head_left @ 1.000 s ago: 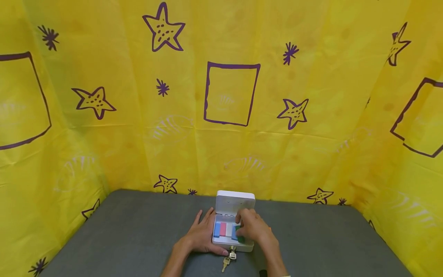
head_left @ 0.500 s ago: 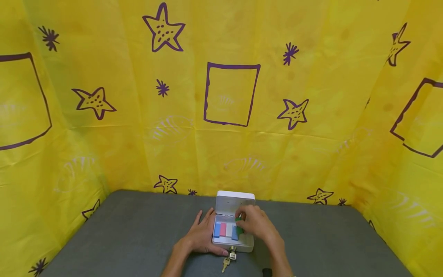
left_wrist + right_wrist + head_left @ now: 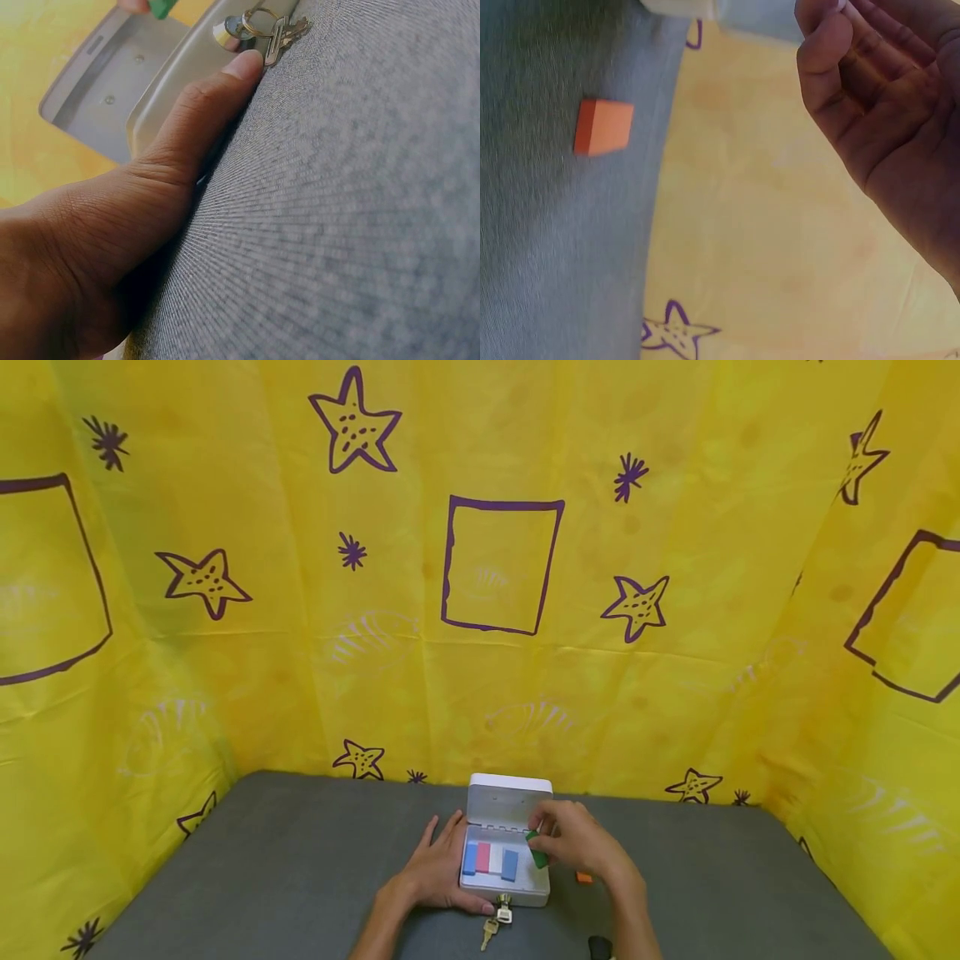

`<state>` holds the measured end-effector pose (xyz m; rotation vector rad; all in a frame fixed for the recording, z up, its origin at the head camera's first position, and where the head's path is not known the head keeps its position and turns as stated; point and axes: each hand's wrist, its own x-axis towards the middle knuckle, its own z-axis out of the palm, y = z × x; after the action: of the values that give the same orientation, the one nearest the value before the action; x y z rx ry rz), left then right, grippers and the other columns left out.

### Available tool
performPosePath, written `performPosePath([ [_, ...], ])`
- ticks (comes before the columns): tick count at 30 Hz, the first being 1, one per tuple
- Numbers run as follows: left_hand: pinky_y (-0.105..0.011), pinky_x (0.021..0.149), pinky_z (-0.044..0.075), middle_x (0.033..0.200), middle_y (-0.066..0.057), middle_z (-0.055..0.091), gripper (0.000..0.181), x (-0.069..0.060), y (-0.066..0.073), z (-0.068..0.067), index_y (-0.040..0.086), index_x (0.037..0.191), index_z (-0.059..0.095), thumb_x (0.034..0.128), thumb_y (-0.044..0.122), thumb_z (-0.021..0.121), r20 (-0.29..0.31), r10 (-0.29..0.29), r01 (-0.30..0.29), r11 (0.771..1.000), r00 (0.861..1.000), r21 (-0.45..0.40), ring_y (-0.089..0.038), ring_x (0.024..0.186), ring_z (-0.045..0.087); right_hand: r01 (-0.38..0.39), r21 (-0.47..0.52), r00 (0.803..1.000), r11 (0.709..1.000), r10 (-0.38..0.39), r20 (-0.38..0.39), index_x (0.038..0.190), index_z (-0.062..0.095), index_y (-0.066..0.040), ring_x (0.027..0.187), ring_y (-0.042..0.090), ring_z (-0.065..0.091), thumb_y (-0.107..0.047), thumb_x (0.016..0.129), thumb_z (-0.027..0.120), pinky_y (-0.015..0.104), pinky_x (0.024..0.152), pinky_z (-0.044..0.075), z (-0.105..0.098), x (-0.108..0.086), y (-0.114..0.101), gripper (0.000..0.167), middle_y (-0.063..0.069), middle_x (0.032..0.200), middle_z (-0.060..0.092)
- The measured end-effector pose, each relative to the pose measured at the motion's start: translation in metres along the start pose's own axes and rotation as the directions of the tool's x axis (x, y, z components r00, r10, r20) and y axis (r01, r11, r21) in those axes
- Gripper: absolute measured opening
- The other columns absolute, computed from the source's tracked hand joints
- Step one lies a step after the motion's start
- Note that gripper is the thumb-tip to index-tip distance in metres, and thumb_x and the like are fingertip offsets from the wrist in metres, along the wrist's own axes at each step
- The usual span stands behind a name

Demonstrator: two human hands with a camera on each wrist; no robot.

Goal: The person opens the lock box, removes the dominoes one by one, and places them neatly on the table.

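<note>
A small white cash box (image 3: pixel 487 894) stands on the table with its lid (image 3: pixel 510 802) raised. Inside lie a blue block (image 3: pixel 470 858), a pink block (image 3: pixel 483 857), a white block (image 3: pixel 496 860) and a second blue block (image 3: pixel 509 864). My left hand (image 3: pixel 437 870) rests on the box's left side, fingers spread, thumb straight along its front. In the left wrist view, that thumb touches the front wall near the lock (image 3: pixel 231 31). My right hand (image 3: pixel 573 837) pinches a green block (image 3: pixel 537 850) over the box's right side; the right wrist view hides this block.
Keys (image 3: pixel 490 929) hang from the lock at the front. On the grey table (image 3: pixel 322 860), an orange block (image 3: pixel 583 877) lies right of the box. A dark object (image 3: pixel 600 947) sits by my right forearm. Yellow patterned cloth (image 3: pixel 480 693) surrounds the table's back and sides.
My right hand has lifted the green block from beside the second blue block and moved it right, uncovering the orange block. The left hand has stayed in place.
</note>
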<state>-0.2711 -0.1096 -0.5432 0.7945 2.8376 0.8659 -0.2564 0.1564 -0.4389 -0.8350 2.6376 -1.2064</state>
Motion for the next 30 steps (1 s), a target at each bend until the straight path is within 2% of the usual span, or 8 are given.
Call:
performPosePath([
  [4, -0.069, 0.13, 0.002, 0.169, -0.021, 0.032, 0.13, 0.0, -0.001, 0.0, 0.001, 0.16, 0.025, 0.0677, 0.065, 0.089, -0.002, 0.001, -0.001, 1.0, 1.0, -0.014, -0.043, 0.162, 0.017, -0.018, -0.007, 0.999, 1.0, 0.018, -0.046, 0.104, 0.067, 0.004, 0.067, 0.02, 0.068, -0.003, 0.095, 0.072, 0.039, 0.06, 0.063, -0.008, -0.006, 0.005, 0.012, 0.011, 0.085, 0.07],
  [9, -0.071, 0.128, 0.002, 0.17, -0.023, 0.03, 0.132, 0.0, -0.002, -0.001, 0.0, 0.161, 0.022, 0.0676, 0.067, 0.088, 0.006, -0.001, 0.001, 1.0, 1.0, -0.02, -0.045, 0.162, 0.016, -0.057, -0.054, 0.989, 0.997, 0.049, -0.139, 0.102, 0.069, 0.003, 0.066, 0.017, 0.065, 0.0, 0.094, 0.072, 0.026, 0.056, 0.058, -0.015, -0.011, 0.015, 0.009, 0.01, 0.084, 0.07],
  [11, -0.072, 0.128, 0.002, 0.17, -0.023, 0.029, 0.132, 0.0, -0.002, -0.001, 0.0, 0.161, 0.022, 0.0679, 0.067, 0.088, 0.01, -0.003, 0.003, 1.0, 1.0, -0.021, -0.045, 0.162, 0.016, -0.081, -0.074, 0.981, 0.994, 0.066, -0.183, 0.101, 0.069, 0.002, 0.067, 0.016, 0.063, 0.002, 0.093, 0.072, 0.023, 0.056, 0.055, -0.016, -0.014, 0.02, 0.008, 0.01, 0.084, 0.069],
  [13, -0.071, 0.129, 0.001, 0.17, -0.022, 0.03, 0.133, 0.0, -0.002, 0.0, 0.001, 0.162, 0.022, 0.0678, 0.069, 0.087, 0.014, -0.01, 0.01, 1.0, 1.0, -0.022, -0.044, 0.162, 0.016, -0.12, -0.066, 0.97, 0.991, 0.103, -0.221, 0.1, 0.069, 0.003, 0.069, 0.016, 0.063, 0.005, 0.093, 0.071, 0.023, 0.056, 0.057, -0.018, -0.017, 0.026, 0.008, 0.01, 0.084, 0.069],
  [17, -0.071, 0.128, 0.003, 0.169, -0.022, 0.032, 0.132, 0.0, -0.001, -0.001, 0.001, 0.161, 0.024, 0.0677, 0.069, 0.087, 0.004, 0.004, -0.004, 1.0, 1.0, -0.018, -0.045, 0.162, 0.017, -0.232, -0.035, 0.934, 0.972, 0.213, -0.286, 0.1, 0.069, 0.006, 0.07, 0.017, 0.065, 0.011, 0.091, 0.07, 0.027, 0.057, 0.06, -0.02, -0.022, 0.034, 0.011, 0.011, 0.082, 0.068],
  [20, -0.071, 0.128, 0.004, 0.169, -0.022, 0.031, 0.132, -0.001, -0.001, -0.001, 0.001, 0.161, 0.023, 0.0682, 0.069, 0.087, 0.008, 0.005, -0.005, 1.0, 1.0, -0.005, -0.045, 0.161, 0.017, -0.298, -0.067, 0.916, 0.952, 0.265, -0.301, 0.103, 0.069, 0.008, 0.072, 0.019, 0.065, 0.012, 0.089, 0.07, 0.031, 0.059, 0.06, -0.022, -0.025, 0.038, 0.015, 0.011, 0.082, 0.068],
  [24, -0.07, 0.129, 0.004, 0.169, -0.022, 0.031, 0.131, 0.0, 0.0, -0.002, 0.001, 0.161, 0.024, 0.0682, 0.066, 0.088, 0.014, -0.007, 0.007, 1.0, 1.0, -0.001, -0.044, 0.162, 0.017, -0.346, -0.105, 0.912, 0.932, 0.308, -0.272, 0.107, 0.068, 0.009, 0.073, 0.021, 0.064, 0.012, 0.09, 0.07, 0.035, 0.064, 0.058, -0.023, -0.028, 0.043, 0.018, 0.012, 0.085, 0.068],
  [30, -0.068, 0.13, 0.003, 0.17, -0.021, 0.032, 0.13, 0.0, -0.001, -0.001, 0.001, 0.161, 0.025, 0.0675, 0.065, 0.089, 0.008, -0.011, 0.011, 1.0, 1.0, -0.009, -0.042, 0.162, 0.017, -0.409, -0.044, 0.895, 0.911, 0.392, -0.214, 0.103, 0.066, 0.008, 0.068, 0.021, 0.063, 0.014, 0.089, 0.068, 0.036, 0.06, 0.06, -0.018, -0.031, 0.052, 0.015, 0.014, 0.084, 0.063],
])
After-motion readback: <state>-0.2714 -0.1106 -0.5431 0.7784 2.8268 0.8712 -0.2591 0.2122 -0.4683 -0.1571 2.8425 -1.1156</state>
